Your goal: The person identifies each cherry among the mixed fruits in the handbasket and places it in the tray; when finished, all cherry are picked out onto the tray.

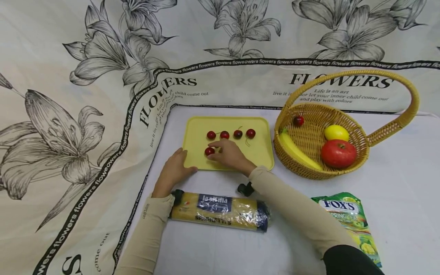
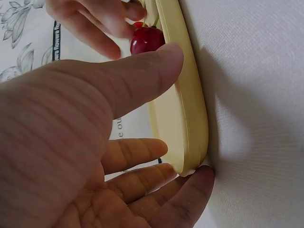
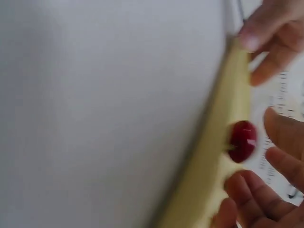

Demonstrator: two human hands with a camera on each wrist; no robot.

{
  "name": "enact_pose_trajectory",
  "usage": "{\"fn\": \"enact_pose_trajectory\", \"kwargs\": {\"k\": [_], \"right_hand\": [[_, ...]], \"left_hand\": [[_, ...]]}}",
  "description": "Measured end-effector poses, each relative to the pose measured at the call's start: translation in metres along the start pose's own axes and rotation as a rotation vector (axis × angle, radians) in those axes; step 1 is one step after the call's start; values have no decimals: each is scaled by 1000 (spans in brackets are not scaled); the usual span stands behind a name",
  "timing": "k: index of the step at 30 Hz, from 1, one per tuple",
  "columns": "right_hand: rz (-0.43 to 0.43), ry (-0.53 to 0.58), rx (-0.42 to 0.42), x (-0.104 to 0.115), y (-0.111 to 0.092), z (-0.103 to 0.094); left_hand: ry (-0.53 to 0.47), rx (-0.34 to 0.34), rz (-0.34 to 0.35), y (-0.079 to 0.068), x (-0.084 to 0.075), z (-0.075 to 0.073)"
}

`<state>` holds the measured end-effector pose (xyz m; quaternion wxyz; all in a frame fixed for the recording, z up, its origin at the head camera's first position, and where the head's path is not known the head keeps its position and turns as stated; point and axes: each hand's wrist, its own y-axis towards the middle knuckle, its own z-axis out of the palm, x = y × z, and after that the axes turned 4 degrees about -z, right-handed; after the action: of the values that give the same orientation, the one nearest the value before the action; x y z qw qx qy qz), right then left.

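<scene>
A yellow tray (image 1: 199, 124) bears several red cherries. My left hand (image 1: 174, 170) holds the tray's near left corner, its thumb along the front rim and its fingers at the left side, as the left wrist view also shows. My right hand (image 1: 232, 154) is over the front of the tray, thumb and index finger on either side of a cherry (image 1: 209, 151). In the right wrist view, somewhat blurred, the fingers stand spread around that cherry (image 3: 242, 141) with gaps showing. Behind it lie other cherries, one (image 1: 250, 133) at the right of the row.
A wicker basket (image 1: 368, 139) with a tall handle stands right of the tray, holding a banana (image 1: 299, 151), a lemon (image 1: 337, 133), a red fruit (image 1: 338, 153) and a cherry (image 1: 298, 121). Nearer lie a spaghetti pack (image 1: 220, 212), a small black object (image 1: 245, 189) and a green FOX'S bag (image 1: 354, 217).
</scene>
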<state>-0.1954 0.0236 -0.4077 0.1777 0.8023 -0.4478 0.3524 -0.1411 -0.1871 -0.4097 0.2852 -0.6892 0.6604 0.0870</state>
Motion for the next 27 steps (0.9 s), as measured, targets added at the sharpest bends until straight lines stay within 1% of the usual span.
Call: {"fn": "enact_pose_trajectory", "kwargs": {"k": [2, 4, 6, 8, 9, 11, 13, 14, 16, 18, 19, 21, 23, 25, 27], "right_hand": [[-28, 21, 46, 1, -12, -15], [-89, 34, 109, 0, -25, -33], [-164, 57, 189, -2, -40, -56], [-211, 77, 280, -6, -54, -83], [-217, 91, 318, -8, -62, -97], [-189, 134, 374, -13, -75, -129], [-157, 176, 383, -23, -83, -160], [-128, 195, 358, -29, -86, -175], [-51, 245, 272, -43, -89, -201], [51, 284, 147, -59, -88, -221], [121, 301, 77, -69, -86, -228], [245, 329, -53, -89, -82, -236], [340, 333, -145, -109, -77, -238], [406, 310, -193, -127, -73, -235], [460, 276, -231, -140, -70, -231]], "left_hand": [[-2, -5, 2, 0, 0, 0], [-3, -10, 3, -1, 0, 0], [-5, -13, 2, -1, 1, 0], [-8, -11, 2, 0, 1, 0], [-9, -9, 2, 0, 0, 0], [-9, -7, -1, 0, 1, 0], [-6, -9, -3, 0, 0, -1], [-5, -12, -4, 0, 0, -2], [-5, -14, -8, 0, 0, -3], [-9, -10, -13, 0, 1, -3], [-13, -6, -16, 0, 1, -3], [-16, 1, -25, 0, 1, -2], [-23, 8, -33, 0, 1, -1], [-24, 10, -34, 0, 0, 0], [-28, 11, -31, -1, -1, 0]]}}
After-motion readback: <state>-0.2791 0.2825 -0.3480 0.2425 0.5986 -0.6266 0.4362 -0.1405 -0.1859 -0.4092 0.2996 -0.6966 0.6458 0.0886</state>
